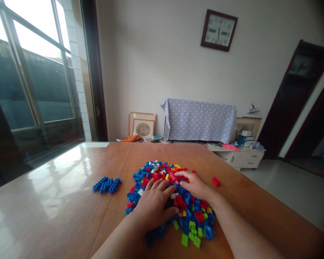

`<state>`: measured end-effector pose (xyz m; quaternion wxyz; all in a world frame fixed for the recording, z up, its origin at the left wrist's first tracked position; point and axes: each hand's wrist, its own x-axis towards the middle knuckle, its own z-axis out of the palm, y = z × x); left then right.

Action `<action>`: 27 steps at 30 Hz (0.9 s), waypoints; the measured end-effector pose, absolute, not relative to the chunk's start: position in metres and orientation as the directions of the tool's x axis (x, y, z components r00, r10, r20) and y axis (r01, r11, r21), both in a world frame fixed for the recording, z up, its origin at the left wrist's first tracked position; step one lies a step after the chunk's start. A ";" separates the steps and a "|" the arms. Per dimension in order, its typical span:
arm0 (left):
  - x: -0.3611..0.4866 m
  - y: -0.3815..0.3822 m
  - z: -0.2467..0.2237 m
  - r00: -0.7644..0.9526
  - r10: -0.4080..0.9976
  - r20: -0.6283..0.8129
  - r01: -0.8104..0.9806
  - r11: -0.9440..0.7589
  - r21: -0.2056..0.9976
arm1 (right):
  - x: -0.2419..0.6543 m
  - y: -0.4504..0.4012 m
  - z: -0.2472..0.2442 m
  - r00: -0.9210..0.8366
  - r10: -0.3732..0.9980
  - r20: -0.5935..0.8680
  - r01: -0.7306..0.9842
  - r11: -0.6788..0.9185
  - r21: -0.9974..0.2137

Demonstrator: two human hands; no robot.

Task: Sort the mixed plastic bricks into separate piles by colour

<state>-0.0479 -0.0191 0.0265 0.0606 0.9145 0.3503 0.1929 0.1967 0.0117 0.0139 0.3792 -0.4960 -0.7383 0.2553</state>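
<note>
A heap of toy building bricks [187, 212] in blue, red, green, yellow and white lies on the brown table [118, 219]. Over the left side of the heap rests my left hand [156, 203], palm down with its fingers spread and the thumb apart. My right hand [194, 183] reaches onto the upper right of the heap, fingers stretched among red and pink bricks; thumb and fingers are apart. I see nothing gripped in either hand. Left of the heap sits a separate group of blue bricks [106, 185], set close together. Part of the heap is hidden under both hands.
A single red brick [216, 181] lies right of the heap, near the table's right edge. Beyond the table stand a white cabinet [244, 159] and something under a dotted grey cloth [199, 120]. A window [43, 79] is on the left; a clock [219, 30] hangs on the wall.
</note>
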 end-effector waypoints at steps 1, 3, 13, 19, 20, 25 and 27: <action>-0.049 -0.018 0.027 0.669 0.669 0.323 0.628 -0.742 0.235 | 0.196 0.010 0.015 -0.218 0.927 0.306 0.536 0.376 -0.756; -0.049 -0.017 0.026 0.648 0.680 0.343 0.649 -0.729 0.218 | 0.194 0.007 0.018 -0.218 0.930 0.297 0.532 0.369 -0.762; -0.053 -0.007 0.023 0.544 0.748 0.381 0.745 -0.639 0.192 | 0.192 0.003 0.018 -0.208 0.932 0.296 0.561 0.362 -0.745; -0.053 -0.005 0.028 0.560 0.733 0.385 0.724 -0.659 0.201 | 0.186 0.002 0.018 -0.209 0.941 0.266 0.430 0.333 -0.839; -0.053 -0.005 0.028 0.565 0.731 0.384 0.720 -0.663 0.203 | 0.185 0.001 0.020 -0.211 0.942 0.262 0.392 0.327 -0.860; -0.054 -0.002 0.029 0.554 0.749 0.362 0.733 -0.646 0.214 | 0.188 -0.005 0.029 -0.175 0.961 0.214 0.266 0.256 -0.930; -0.054 -0.001 0.028 0.548 0.753 0.364 0.735 -0.641 0.219 | 0.191 -0.006 0.031 -0.152 0.966 0.208 0.240 0.241 -0.940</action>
